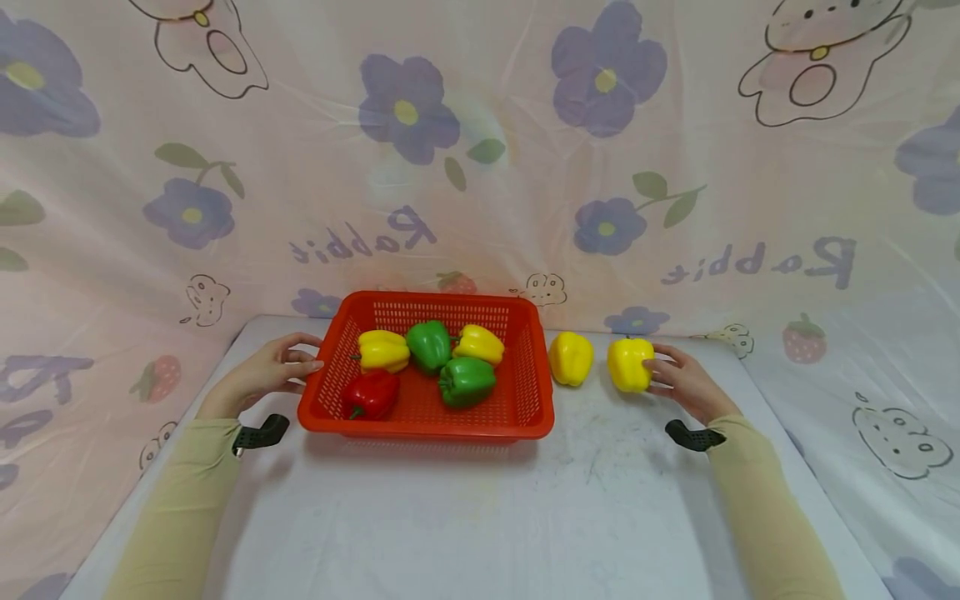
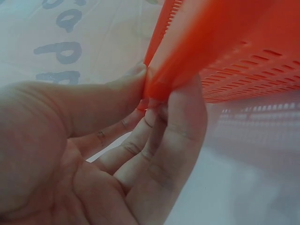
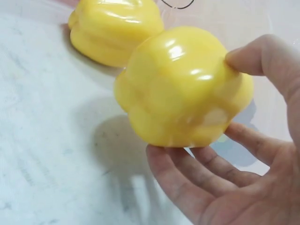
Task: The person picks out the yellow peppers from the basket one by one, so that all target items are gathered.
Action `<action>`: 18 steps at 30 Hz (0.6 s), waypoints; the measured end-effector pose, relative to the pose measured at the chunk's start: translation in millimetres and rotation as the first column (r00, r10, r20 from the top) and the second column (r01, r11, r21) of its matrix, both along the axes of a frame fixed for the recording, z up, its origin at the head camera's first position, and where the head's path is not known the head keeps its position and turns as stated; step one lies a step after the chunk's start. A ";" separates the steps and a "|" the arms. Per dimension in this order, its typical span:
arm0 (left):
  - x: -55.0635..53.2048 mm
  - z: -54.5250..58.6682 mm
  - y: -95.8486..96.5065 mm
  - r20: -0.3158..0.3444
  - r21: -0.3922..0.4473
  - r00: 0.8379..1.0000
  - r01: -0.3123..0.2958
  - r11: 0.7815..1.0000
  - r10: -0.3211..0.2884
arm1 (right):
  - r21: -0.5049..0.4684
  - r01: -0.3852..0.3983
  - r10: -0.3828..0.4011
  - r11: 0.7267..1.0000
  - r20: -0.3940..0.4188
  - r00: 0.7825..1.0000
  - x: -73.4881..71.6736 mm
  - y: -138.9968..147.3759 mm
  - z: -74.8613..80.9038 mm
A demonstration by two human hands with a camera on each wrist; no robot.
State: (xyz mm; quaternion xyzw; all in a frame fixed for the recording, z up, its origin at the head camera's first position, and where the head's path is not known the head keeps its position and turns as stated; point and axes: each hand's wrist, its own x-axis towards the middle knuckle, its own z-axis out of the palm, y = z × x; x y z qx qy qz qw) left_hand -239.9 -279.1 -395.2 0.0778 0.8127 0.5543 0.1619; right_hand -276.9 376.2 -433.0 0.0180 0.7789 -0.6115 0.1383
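Observation:
A red plastic basket stands on the table, with its left rim pinched between the thumb and fingers of my left hand. In the left wrist view the thumb lies on one side of the rim and the fingers on the other. My right hand grips a yellow bell pepper at its right side. The right wrist view shows this pepper between thumb and fingers, its shadow on the table beside it. Between it and the basket lies another yellow bell pepper.
Inside the basket are two yellow peppers, one being the left yellow pepper, two green ones, including the front green pepper, and a red pepper. A patterned cloth hangs behind the white table.

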 end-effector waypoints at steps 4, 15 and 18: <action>-0.4 -0.1 0.0 0.009 -0.001 1.000 -0.008 1.000 0.008 | -0.012 0.002 -0.002 1.000 0.016 1.000 -0.9 0.8 -4.8; -1.2 0.8 -0.3 0.020 0.011 1.000 -0.007 1.000 0.007 | -0.019 0.001 0.000 1.000 0.034 0.999 -3.2 -3.1 -10.8; -0.5 1.6 0.0 0.019 0.014 1.000 -0.003 1.000 0.003 | -0.018 0.001 0.000 1.000 0.027 1.000 -5.5 -3.6 -13.1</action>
